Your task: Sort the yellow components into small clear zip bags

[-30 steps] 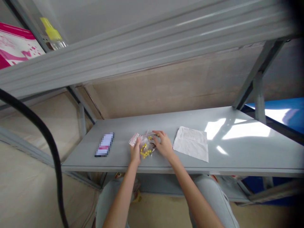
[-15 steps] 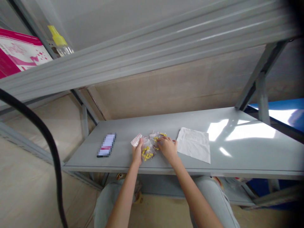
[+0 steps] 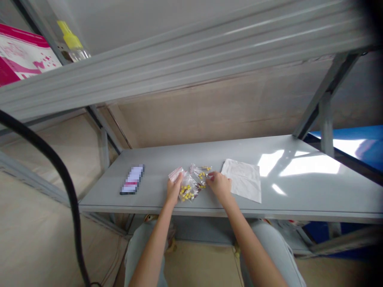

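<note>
My left hand (image 3: 174,190) grips a clear zip bag (image 3: 187,190) by its left side, the thumb lying along its upper part. Small yellow pieces with some dark bits are bunched in the lower half of that bag. Touching it on the right is a second clear zip bag (image 3: 201,172), with more yellow pieces in it. My right hand (image 3: 220,185) is at the right edge of the second bag, its fingers bent together in a pinch. What lies between those fingertips is too small to make out.
A white cloth or pouch (image 3: 242,179) lies just right of my right hand. On the left rests a phone (image 3: 132,179) with a blurred screen. An upper shelf (image 3: 179,59) overhangs the grey tabletop (image 3: 167,153). A black cable (image 3: 64,175) curves down at the left.
My right hand has drawn back a little to the right, uncovering more of the second bag. My left hand keeps its hold on the first bag. The whole view has shifted slightly.
</note>
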`<state>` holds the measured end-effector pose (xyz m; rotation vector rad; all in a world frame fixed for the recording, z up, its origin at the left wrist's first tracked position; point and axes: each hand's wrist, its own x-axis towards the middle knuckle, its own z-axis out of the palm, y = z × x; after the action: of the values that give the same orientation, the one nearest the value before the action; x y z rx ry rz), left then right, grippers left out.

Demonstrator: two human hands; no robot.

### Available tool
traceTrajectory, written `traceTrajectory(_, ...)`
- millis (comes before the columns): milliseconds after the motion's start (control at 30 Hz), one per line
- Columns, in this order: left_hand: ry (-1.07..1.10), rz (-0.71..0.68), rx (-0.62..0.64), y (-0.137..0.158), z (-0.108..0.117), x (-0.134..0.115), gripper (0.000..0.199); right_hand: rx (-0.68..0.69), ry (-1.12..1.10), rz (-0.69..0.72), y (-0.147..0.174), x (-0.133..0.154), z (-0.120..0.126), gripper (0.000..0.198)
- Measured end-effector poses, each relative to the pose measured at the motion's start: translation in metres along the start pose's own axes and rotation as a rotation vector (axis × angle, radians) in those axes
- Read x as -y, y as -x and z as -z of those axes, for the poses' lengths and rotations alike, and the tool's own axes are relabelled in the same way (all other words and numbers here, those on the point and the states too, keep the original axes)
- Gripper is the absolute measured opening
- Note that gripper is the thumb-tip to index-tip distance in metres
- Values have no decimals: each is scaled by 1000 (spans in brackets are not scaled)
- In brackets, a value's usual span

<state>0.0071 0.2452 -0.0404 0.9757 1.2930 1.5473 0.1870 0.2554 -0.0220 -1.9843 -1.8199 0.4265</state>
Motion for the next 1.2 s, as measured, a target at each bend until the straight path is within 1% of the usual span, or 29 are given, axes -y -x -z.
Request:
traceTrajectory(100,-89,-34,10,1,-1,1,41,13,-86,81,-2,-6,-1,21)
traceTrajectory(167,-131,-46,10,1,-1,1,39,8,-97,98,-1,-6,-2,21)
traceTrajectory(233,-145,-52,9,0,-1,1,38,-19,-66,74,0,-3,-2,28)
traceTrajectory(300,-133,-61,23,0,0,1,39,-39,-26,42,2,1,-2,39)
traceTrajectory(367,-101,-60,38,-1,1,1,41,-22,-11,21,4,4,-2,43)
traceTrajectory(467,-52,-35,18,-3,1,2,40,30,-29,-3,3,6,0,34)
traceTrajectory(567,-42,-36,13,-3,2,2,40,41,-42,-4,3,7,1,24)
traceTrajectory(700,-149,-63,18,-1,2,1,40,18,-21,26,4,6,1,23)
traceTrajectory(767,-205,-64,19,-1,1,1,40,21,-45,45,5,4,2,23)
traceTrajectory(867,-250,-58,27,-1,1,2,42,-10,-155,60,4,-2,6,24)
traceTrajectory(967,-280,-72,31,-3,1,3,41,-136,-365,86,1,-8,10,27)
traceTrajectory(1033,-282,-78,41,-2,0,3,41,-190,-534,142,0,-9,10,28)
traceTrajectory(1100,-272,-78,52,-1,-2,1,41,-184,-645,219,3,-7,5,28)
traceTrajectory(1200,-235,-90,56,0,-3,0,40,-79,-643,364,12,1,-6,23)
